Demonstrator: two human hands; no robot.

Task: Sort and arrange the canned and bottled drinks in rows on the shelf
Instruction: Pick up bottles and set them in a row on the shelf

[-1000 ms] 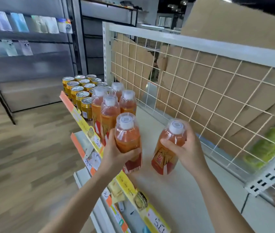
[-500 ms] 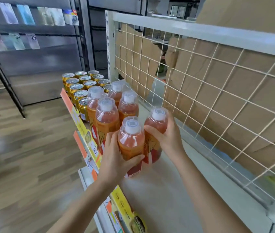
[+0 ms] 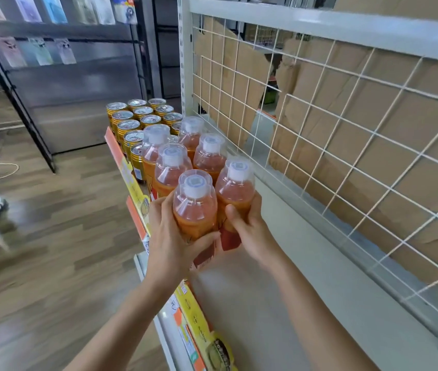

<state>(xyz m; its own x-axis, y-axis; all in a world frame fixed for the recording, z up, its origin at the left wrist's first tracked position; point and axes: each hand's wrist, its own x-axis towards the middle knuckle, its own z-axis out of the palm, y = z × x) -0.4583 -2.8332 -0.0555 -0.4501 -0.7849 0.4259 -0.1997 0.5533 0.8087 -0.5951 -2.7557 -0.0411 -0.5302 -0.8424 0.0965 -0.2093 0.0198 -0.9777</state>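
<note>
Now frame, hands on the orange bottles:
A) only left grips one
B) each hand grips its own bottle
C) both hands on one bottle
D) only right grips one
B: the left hand curls round the near-left bottle, and the right hand curls round the near-right bottle beside it.

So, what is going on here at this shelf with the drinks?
A person is arranging drinks on a store shelf. The left hand grips the front-left bottle and the right hand grips the front-right bottle, holding them side by side at the near end of two rows of orange bottles. Gold cans stand in rows beyond them.
</note>
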